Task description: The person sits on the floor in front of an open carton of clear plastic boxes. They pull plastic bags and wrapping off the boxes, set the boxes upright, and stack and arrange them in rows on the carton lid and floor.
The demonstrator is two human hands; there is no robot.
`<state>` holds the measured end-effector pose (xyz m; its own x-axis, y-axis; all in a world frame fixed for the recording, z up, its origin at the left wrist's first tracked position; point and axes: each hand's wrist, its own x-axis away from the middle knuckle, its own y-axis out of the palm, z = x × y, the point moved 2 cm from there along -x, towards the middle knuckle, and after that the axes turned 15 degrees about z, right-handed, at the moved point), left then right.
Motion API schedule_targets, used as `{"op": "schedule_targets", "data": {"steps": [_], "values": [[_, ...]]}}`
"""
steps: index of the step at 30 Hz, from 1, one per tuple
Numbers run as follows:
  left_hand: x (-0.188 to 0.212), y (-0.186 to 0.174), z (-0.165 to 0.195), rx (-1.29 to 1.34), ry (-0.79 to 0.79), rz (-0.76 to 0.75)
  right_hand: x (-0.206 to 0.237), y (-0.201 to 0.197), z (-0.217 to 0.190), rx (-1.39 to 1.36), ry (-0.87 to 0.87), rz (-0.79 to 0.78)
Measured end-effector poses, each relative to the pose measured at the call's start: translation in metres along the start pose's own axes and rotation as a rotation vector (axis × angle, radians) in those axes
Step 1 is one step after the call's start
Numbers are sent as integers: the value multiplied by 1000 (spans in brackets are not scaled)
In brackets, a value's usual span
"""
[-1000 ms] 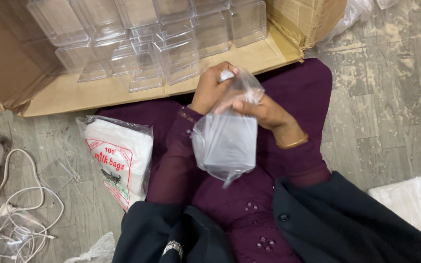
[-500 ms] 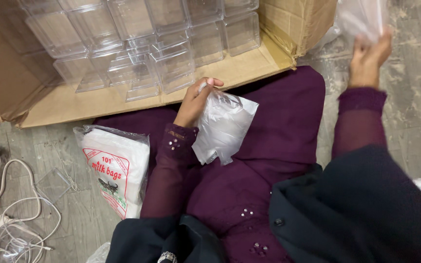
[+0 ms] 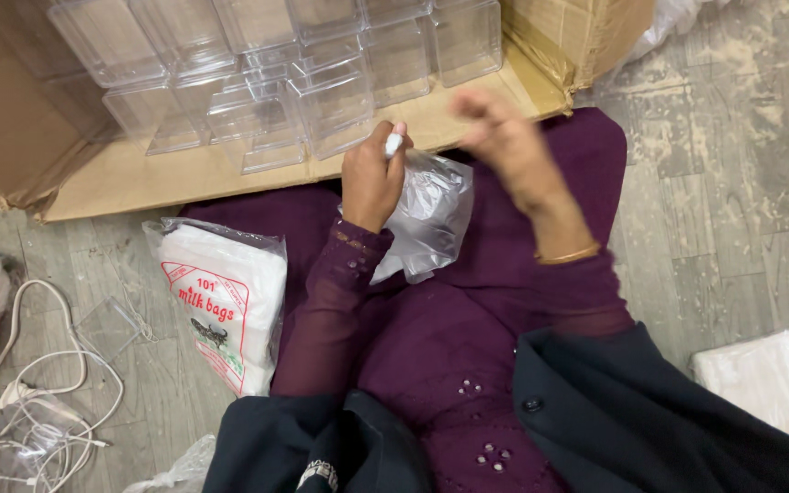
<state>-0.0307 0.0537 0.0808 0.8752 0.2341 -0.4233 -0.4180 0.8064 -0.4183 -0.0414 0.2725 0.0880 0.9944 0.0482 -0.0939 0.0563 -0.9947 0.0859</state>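
Plastic bag (image 3: 426, 215) stays in left hand (image 3: 372, 178); right hand (image 3: 504, 146) has returned.

A: How is the left hand (image 3: 372, 178)?
B: It is closed like a fist, the forearm bent upward from the lap.
A: And the right hand (image 3: 504, 137)?
B: Lifted, blurred, fingers spread loosely, gripping nothing.

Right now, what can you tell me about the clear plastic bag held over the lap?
The clear plastic bag is thin, glossy and crumpled, and looks see-through with grey reflections. The left hand grips its gathered top near the fingertips, and the body hangs down, bulging, against the purple garment. The right hand, blurred, is just beside it, not clearly touching. Its contents cannot be made out.
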Motion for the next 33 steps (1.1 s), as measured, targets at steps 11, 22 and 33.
{"op": "schedule_targets", "data": {"steps": [11,22,33], "values": [[3,-17,-32,585,-370,-151,9,48,17,445,-68,49],[-5,-59,-88,1004,-597,-195,-15,63,46,-931,453,-292],[-52,-65,-64,-348,110,309,-116,105,85,527,-447,102]]}}
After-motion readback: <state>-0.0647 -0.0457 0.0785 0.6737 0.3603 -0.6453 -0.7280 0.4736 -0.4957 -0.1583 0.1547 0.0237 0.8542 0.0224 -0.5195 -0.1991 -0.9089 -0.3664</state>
